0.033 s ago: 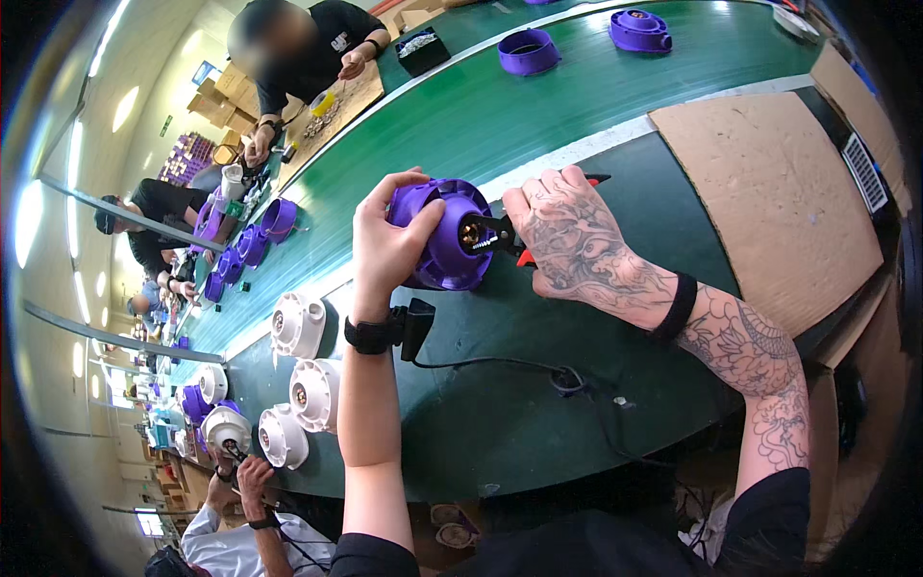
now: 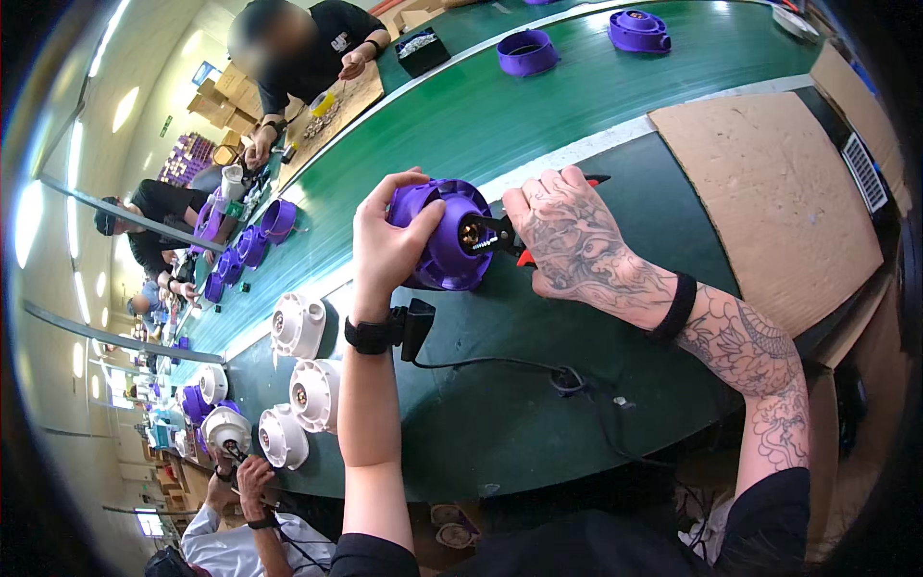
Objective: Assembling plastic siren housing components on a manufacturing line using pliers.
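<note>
My left hand point(image 2: 392, 231) is wrapped round a purple round plastic housing point(image 2: 450, 255), the thumb lying over its top. My right hand point(image 2: 567, 231) grips a pair of wire strippers point(image 2: 497, 235) with black jaws and red-and-black handles. Their jaw tips reach into the housing's central opening, where copper-coloured parts point(image 2: 470, 234) show. Whether the jaws are closed on one of these parts, I cannot tell. The housing is tilted with its opening toward the right hand.
White housings point(image 2: 314, 394) stand left of my left forearm. A black cable point(image 2: 481, 360) runs from my wrist across the dark green table. Flattened cardboard point(image 2: 769, 192) lies at right. Beyond is a green conveyor belt point(image 2: 596, 106) with purple rings point(image 2: 528, 52). Co-workers' hands point(image 2: 256, 473) are at left and far side.
</note>
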Tool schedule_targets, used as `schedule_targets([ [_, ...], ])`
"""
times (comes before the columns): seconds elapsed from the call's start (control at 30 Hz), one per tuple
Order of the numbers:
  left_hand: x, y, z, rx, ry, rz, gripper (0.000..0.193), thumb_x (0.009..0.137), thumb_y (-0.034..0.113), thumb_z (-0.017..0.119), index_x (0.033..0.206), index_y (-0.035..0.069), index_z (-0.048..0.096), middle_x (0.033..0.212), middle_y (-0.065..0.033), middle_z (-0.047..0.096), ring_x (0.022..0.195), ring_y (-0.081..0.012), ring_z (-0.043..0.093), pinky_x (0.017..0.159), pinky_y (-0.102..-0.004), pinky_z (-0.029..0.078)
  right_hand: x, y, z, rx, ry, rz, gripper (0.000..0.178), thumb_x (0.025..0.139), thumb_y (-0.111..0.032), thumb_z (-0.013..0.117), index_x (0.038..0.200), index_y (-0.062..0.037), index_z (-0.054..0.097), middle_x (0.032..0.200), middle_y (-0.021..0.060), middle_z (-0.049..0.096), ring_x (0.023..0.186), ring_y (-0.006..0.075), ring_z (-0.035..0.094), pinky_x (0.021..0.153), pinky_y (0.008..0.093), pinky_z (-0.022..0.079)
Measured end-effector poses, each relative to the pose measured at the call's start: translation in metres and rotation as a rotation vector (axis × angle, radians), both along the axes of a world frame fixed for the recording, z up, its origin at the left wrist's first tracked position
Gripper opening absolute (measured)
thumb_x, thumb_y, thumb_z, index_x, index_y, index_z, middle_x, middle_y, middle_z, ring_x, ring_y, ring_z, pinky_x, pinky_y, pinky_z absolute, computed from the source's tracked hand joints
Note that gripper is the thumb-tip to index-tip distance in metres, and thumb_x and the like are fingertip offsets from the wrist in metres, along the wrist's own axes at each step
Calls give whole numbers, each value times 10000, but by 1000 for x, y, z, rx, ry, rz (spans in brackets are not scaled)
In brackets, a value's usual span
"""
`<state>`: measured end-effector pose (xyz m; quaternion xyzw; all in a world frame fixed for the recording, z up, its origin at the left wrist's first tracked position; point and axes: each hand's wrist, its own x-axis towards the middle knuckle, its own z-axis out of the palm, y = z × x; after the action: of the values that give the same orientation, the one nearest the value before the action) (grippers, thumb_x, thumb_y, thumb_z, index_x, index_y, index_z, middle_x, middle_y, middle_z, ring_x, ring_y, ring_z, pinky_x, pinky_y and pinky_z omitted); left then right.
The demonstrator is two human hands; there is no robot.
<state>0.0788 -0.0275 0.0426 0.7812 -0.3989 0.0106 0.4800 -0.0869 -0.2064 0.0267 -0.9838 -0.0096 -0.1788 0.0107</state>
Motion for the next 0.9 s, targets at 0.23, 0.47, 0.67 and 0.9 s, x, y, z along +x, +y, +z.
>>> schedule_targets([
  [0.23,-15,-3,8,153,-21,38,388,808,227,750,1123,9,689,1008,-189,742,943,-275,729,888,-364,550,0,-7,-1,68,14,40,441,614,-175,773,991,-45,585,853,102,638,868,240,635,869,342,415],
  [0.47,-24,-6,9,149,-41,70,352,830,196,718,1125,6,691,1007,-196,738,946,-306,727,900,-373,547,6,-16,2,457,329,-5,474,592,-216,722,965,31,567,859,226,667,878,380,667,826,439,508],
  [0.67,-34,-10,7,152,-245,103,330,813,146,726,1114,13,698,1111,-238,704,1063,-384,688,959,-402,524,24,-32,-11,1075,793,53,429,599,-288,728,864,40,649,867,166,681,855,333,658,737,393,512],
  [0.9,-33,-11,13,36,-453,20,335,777,80,757,1106,34,714,1278,-254,642,1136,-445,648,999,-443,511,36,-47,-53,2142,1217,227,124,715,-107,640,749,-69,527,629,-13,507,513,104,487,513,253,384],
])
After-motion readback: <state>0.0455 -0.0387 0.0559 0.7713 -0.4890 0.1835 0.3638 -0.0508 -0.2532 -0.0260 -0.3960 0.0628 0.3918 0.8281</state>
